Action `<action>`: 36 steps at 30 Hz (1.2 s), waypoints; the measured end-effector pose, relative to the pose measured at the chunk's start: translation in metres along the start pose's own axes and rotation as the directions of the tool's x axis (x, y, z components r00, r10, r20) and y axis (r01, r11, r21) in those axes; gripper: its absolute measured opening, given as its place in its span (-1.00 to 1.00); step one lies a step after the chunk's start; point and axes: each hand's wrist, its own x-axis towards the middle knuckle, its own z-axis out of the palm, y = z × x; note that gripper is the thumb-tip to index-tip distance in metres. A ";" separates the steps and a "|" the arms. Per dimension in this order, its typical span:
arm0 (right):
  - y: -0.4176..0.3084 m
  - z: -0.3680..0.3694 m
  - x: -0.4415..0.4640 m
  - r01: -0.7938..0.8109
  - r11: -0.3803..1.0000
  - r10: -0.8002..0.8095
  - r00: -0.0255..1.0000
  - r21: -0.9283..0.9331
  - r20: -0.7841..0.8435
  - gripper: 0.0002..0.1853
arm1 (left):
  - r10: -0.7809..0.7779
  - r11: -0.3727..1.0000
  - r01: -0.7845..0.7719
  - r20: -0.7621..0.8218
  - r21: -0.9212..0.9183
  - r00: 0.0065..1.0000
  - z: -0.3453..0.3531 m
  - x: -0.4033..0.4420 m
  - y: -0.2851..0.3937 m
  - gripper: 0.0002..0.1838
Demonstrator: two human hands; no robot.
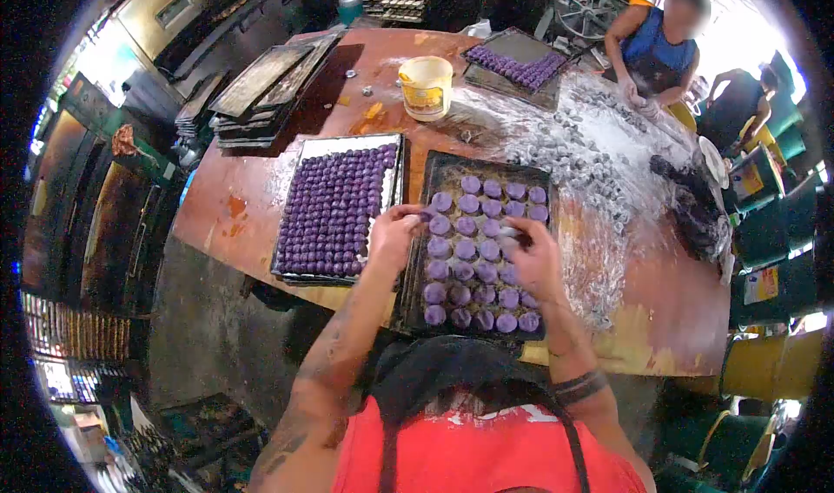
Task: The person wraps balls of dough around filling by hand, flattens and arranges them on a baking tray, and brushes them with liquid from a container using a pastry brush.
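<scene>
Flattened purple dough rounds (462, 271) lie in rows on a dark baking tray (439, 167) in front of me. My left hand (398, 232) is at that tray's left edge, its fingers pinched on a small purple dough piece (426, 216). Over the tray's right side is my right hand (532, 254), fingers curled around a small pale object (507, 243) that is too blurred to identify. To the left, a second tray (304, 150) carries tight rows of darker purple dough balls (334, 206).
A yellow-white bucket (426, 88) stands mid-table, with stacked trays (261, 89) at the back left. Another tray of purple pieces (521, 63) is at the back. Floured dough bits (578, 141) cover the right side. One co-worker (665, 46) works there; another person (738, 111) is behind.
</scene>
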 end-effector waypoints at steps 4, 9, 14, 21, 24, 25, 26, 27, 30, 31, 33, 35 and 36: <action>-0.065 0.025 0.013 0.254 0.967 -0.251 0.956 0.002 0.150 -0.70 | -0.039 0.991 0.057 0.141 -0.123 0.989 0.053 -0.023 0.012 -0.71; -0.042 0.036 0.018 0.520 0.807 -0.497 0.854 -0.279 0.153 -0.69 | -0.013 0.989 0.042 0.200 -0.138 0.980 0.068 -0.055 0.012 -0.67; -0.049 0.008 0.017 0.275 0.957 -0.257 0.952 -0.090 0.167 -0.55 | 0.072 0.995 -0.057 0.199 -0.080 0.977 0.082 -0.067 0.018 -0.67; -0.005 0.004 0.032 -0.229 0.617 0.079 0.970 0.753 0.230 -0.74 | -0.073 0.958 0.157 0.325 -0.242 0.943 0.117 -0.059 0.024 -0.71; -0.019 -0.001 0.027 -0.183 0.655 0.098 0.983 0.733 0.158 -0.76 | 0.094 0.987 -0.112 0.150 0.111 0.984 0.131 -0.073 0.035 -0.85; -0.031 -0.007 0.026 -0.150 0.684 0.089 0.988 0.714 0.123 -0.77 | 0.183 0.952 -0.212 0.145 0.221 0.972 0.137 -0.073 0.034 -0.87; -0.046 -0.019 0.025 -0.138 0.866 0.145 0.989 0.481 0.021 -0.81 | 0.454 0.807 -0.497 0.202 0.321 0.868 0.135 -0.061 0.002 -0.88; -0.043 -0.022 0.028 0.050 0.953 -0.031 0.997 0.298 -0.068 -0.80 | 0.430 0.864 -0.457 0.165 0.209 0.888 0.142 -0.065 -0.001 -0.86; -0.040 -0.022 0.032 0.390 0.921 -0.389 0.915 -0.018 -0.102 -0.70 | 0.135 0.959 -0.119 0.046 -0.255 0.990 0.155 -0.078 0.007 -0.72; -0.035 -0.021 0.031 0.437 0.899 -0.438 0.899 -0.037 -0.021 -0.70 | 0.023 0.965 -0.004 0.071 -0.263 0.997 0.148 -0.073 0.010 -0.71; -0.032 -0.021 0.033 0.544 0.837 -0.532 0.834 -0.058 0.145 -0.71 | -0.187 0.936 0.214 0.122 -0.280 0.975 0.127 -0.062 0.018 -0.69; -0.043 -0.029 0.037 0.548 0.834 -0.507 0.808 -0.065 0.298 -0.65 | -0.116 0.967 0.129 0.069 -0.222 0.991 0.116 -0.065 0.017 -0.65; -0.059 -0.029 0.039 0.562 0.827 -0.530 0.785 -0.006 0.320 -0.62 | -0.089 0.982 0.104 0.098 -0.156 0.991 0.109 -0.066 0.012 -0.64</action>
